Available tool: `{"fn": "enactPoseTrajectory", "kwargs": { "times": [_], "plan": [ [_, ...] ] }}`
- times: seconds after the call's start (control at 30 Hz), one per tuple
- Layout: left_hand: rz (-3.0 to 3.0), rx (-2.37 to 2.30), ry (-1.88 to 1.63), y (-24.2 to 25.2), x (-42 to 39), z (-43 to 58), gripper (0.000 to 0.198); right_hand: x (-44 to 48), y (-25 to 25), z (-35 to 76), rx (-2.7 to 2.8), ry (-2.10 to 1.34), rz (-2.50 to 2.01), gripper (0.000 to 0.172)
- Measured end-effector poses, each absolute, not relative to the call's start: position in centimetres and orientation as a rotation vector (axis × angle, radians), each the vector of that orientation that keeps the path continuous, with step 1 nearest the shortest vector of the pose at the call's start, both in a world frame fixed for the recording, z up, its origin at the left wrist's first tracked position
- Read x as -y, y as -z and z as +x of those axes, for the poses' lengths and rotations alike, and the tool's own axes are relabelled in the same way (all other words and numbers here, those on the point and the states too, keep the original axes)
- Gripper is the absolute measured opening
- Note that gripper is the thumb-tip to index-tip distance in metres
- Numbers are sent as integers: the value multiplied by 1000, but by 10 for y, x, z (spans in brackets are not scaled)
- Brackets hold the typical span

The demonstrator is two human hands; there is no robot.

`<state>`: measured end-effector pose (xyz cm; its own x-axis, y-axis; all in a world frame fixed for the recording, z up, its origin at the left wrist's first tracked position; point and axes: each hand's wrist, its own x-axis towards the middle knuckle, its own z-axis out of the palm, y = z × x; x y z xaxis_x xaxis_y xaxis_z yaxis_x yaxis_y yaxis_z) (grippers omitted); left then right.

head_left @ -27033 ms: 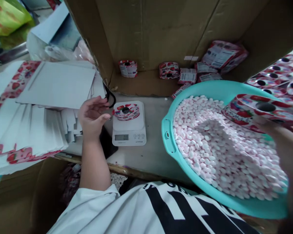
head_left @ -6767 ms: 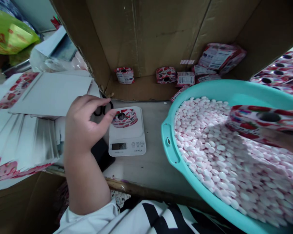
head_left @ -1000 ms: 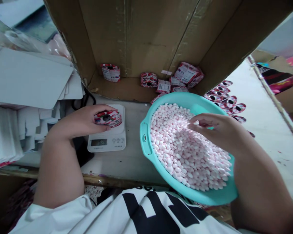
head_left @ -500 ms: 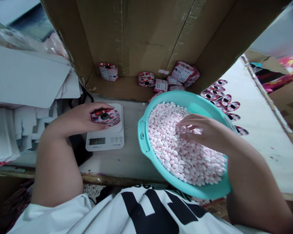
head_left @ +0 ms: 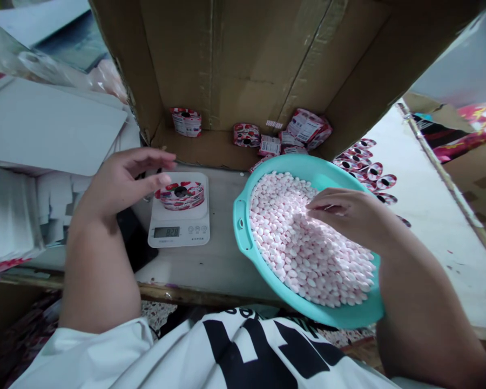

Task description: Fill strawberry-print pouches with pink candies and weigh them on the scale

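Note:
A round strawberry-printed candy box (head_left: 181, 195) with a hole in its top sits on a small white digital scale (head_left: 180, 222). My left hand (head_left: 123, 181) hovers just left of the box, fingers spread, holding nothing. My right hand (head_left: 346, 213) is over the pile of pink-white candies (head_left: 295, 254) in a teal plastic basin (head_left: 243, 229); its fingertips are pinched together on something I cannot make out.
A big open cardboard carton (head_left: 243, 70) lies on its side behind the scale, with several filled strawberry boxes (head_left: 247, 134) inside. Flat white carton blanks (head_left: 44, 129) are stacked at the left. Empty printed boxes (head_left: 364, 165) lie in rows at the right. A dark phone (head_left: 135, 248) lies beside the scale.
My left hand has let go of the box on the scale and drawn back to the left with fingers open. My right hand has lifted slightly off the candies.

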<state>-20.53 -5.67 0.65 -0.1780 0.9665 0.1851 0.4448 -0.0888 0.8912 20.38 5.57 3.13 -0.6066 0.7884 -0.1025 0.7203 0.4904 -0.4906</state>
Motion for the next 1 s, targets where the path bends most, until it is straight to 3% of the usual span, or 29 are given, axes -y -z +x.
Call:
{"fn": "enactPoseTrajectory", "kwargs": {
  "times": [0.1, 0.3, 0.57, 1.0],
  "plan": [
    [1588, -1658, -1697, 1, 52, -207, 33, -55, -47, 185, 2555, -622, -1166, 23],
    [1650, -1911, -2016, 13, 46, -218, 32, -50, -81, 88, 2670, -675, -678, 12],
    [2145, -2257, -1713, 16, 47, -228, 22, -52, -51, -23, 2846, -799, -217, 12],
    [2160, -2252, -1677, 20, 43, -229, 23, -42, -47, -24, 2922, -726, -148, 20]
  ]
}}
